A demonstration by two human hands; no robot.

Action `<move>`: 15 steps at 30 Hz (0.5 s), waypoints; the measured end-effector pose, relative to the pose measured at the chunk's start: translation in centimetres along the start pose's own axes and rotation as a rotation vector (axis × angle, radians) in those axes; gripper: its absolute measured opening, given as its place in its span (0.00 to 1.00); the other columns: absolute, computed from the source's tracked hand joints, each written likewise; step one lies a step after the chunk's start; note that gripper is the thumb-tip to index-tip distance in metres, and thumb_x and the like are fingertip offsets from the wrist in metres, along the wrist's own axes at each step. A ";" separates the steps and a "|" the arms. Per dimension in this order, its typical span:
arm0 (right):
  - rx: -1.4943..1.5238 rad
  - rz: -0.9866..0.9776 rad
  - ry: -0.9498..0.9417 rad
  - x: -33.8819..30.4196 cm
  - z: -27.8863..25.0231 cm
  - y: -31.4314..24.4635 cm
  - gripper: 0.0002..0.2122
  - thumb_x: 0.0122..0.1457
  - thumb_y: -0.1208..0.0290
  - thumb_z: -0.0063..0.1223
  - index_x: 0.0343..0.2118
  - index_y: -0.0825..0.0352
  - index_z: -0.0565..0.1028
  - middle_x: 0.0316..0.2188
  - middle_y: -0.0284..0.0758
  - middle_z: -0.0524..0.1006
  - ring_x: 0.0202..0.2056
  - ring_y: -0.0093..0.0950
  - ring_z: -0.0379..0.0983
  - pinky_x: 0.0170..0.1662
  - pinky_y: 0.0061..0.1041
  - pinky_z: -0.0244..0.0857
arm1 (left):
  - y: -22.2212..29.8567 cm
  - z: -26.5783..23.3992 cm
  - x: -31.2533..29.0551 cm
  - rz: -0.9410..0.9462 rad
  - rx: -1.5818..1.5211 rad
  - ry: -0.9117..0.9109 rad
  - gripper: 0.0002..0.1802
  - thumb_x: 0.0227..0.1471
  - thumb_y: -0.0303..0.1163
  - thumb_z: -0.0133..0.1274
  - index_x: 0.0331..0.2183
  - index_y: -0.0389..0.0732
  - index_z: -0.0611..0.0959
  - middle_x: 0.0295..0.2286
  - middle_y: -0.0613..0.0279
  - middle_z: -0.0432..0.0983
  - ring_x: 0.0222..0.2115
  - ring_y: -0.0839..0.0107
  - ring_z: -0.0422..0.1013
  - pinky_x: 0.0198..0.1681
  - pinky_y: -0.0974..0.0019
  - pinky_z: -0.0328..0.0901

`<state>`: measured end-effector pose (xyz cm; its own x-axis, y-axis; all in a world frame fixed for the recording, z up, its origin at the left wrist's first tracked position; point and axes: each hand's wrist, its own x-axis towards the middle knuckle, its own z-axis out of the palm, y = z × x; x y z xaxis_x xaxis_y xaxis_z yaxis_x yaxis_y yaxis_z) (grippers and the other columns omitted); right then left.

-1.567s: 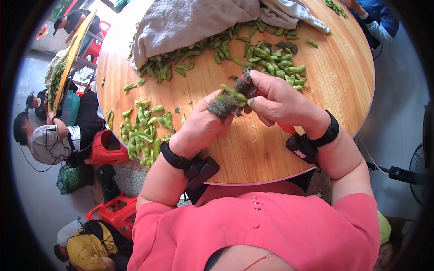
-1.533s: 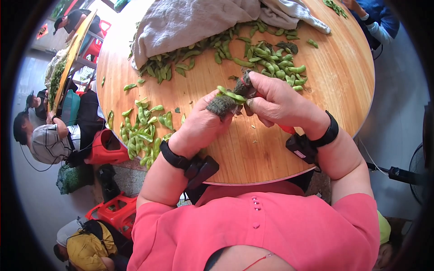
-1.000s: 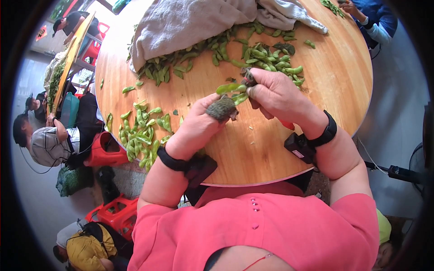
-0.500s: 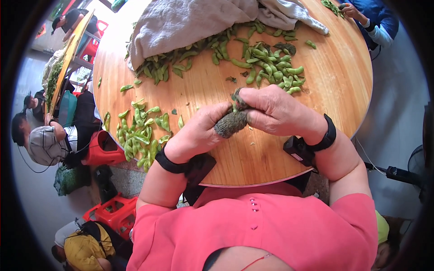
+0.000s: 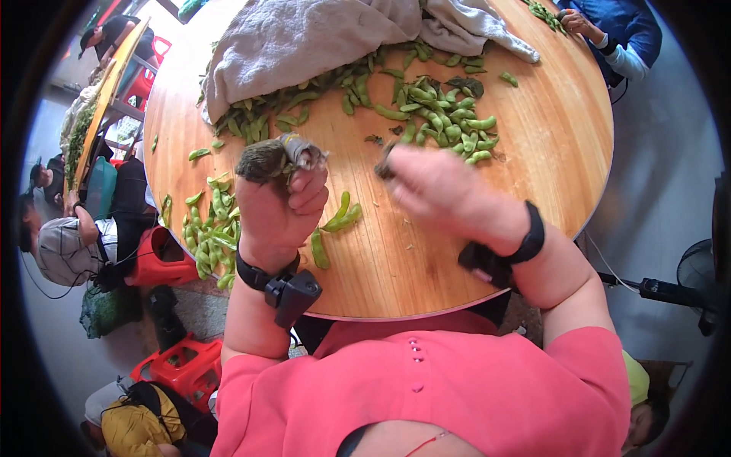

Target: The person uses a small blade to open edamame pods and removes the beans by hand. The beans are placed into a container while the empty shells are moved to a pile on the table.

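My left hand (image 5: 282,206) is raised over the table's left half, turned up with its fingers curled closed. A dark green-brown, fuzzy cover (image 5: 260,161) sits on what looks like its thumb, and a grey wrap (image 5: 304,151) is around a fingertip. Whether anything is pinched inside I cannot make out. My right hand (image 5: 449,183), smeared by motion, hovers right of the middle with a dark cover (image 5: 384,161) at its fingertips. Between the hands lie a few loose green soybean pods (image 5: 343,217). A pod heap (image 5: 445,114) lies just beyond my right hand; another (image 5: 209,228) is beside my left wrist.
A grey cloth (image 5: 304,46) covers more pods at the far side of the round wooden table (image 5: 533,145). A co-worker's hand (image 5: 582,24) handles pods at the far right. Red stools (image 5: 186,369) and seated people are on the left; a fan (image 5: 697,274) stands right.
My hands, together at the covers before, have come apart; the left moved left and turned up, the right shifted slightly. Loose pods now show on the table between them.
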<state>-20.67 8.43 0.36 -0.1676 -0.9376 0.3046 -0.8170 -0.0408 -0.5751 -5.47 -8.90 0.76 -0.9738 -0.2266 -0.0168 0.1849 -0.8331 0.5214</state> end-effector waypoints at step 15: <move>-0.193 0.109 0.069 0.6 -1.7 1.4 0.08 0.51 0.73 0.50 0.31 0.68 0.65 0.25 0.42 0.70 0.25 0.38 0.70 0.28 0.32 0.65 | -3.0 2.5 0.1 -0.107 0.609 0.207 0.13 0.60 0.37 0.40 0.36 0.39 0.74 0.16 0.71 0.61 0.13 0.84 0.52 0.15 0.79 0.47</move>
<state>-22.83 8.42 1.08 -0.2928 -0.9068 0.3033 -0.8811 0.1327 -0.4539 -6.48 -5.16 1.27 -0.9258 -0.3017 -0.2277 -0.0789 -0.4349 0.8970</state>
